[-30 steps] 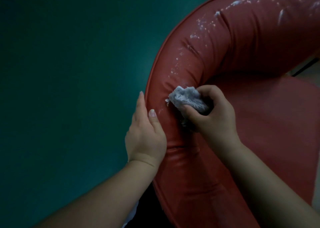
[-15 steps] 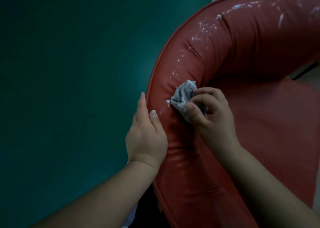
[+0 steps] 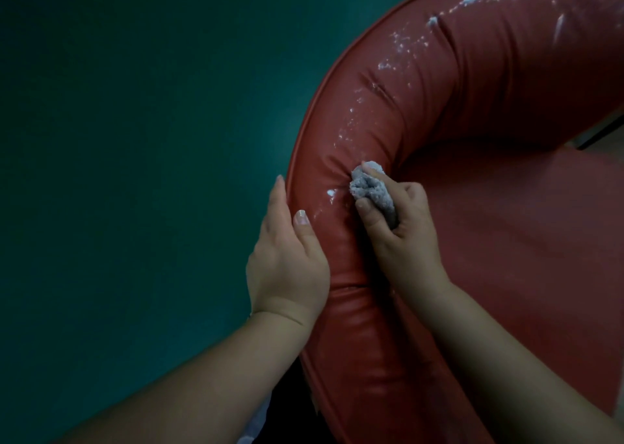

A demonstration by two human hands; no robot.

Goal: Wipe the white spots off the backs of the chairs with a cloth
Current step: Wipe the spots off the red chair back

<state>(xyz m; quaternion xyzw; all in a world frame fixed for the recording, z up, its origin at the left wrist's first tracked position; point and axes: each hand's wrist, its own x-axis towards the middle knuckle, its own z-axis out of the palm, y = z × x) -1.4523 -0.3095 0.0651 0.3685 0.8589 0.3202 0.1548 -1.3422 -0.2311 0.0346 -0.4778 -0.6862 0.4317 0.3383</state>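
Observation:
A red padded chair back [image 3: 439, 82] curves from the bottom centre up to the top right. White spots [image 3: 401, 52] speckle its upper curve, and a few white smears [image 3: 329, 195] lie just left of the cloth. My right hand [image 3: 401, 227] grips a bunched grey cloth [image 3: 371, 188] and presses it against the padding on the inner side of the curve. My left hand [image 3: 287, 261] rests on the outer edge of the chair back, fingers straight along the piping and thumb on top of the padding.
The red seat [image 3: 523, 258] fills the right side. A dark green floor [image 3: 135, 140] spreads to the left of the chair. A pale surface and a dark strip [image 3: 601, 133] show at the right edge behind the back.
My right hand has turned and shifted the cloth slightly up along the padding, with the fingers regripping it. My left hand has stayed in place on the edge.

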